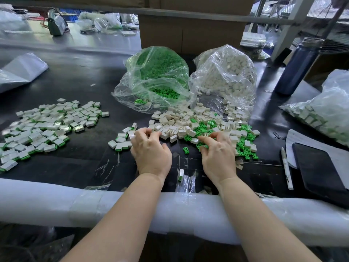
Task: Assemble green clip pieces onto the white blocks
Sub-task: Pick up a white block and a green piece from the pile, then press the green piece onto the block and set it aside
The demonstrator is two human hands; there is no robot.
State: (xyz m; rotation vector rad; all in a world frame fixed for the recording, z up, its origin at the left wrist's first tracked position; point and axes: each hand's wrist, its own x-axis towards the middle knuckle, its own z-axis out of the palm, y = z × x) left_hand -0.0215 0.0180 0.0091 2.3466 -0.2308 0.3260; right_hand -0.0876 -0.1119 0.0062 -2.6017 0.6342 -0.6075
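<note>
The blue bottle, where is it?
In the head view the blue bottle stands far right on the black table, just right of the bag of white blocks.

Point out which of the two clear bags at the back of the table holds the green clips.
The left bag, the one beside the bag of white blocks. Its contents show solid green through the plastic, and a few green clips spill from its open mouth.

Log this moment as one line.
stage: picking parts | left hand: at white blocks | right hand: fingers in green clips | finished pile: left
</note>
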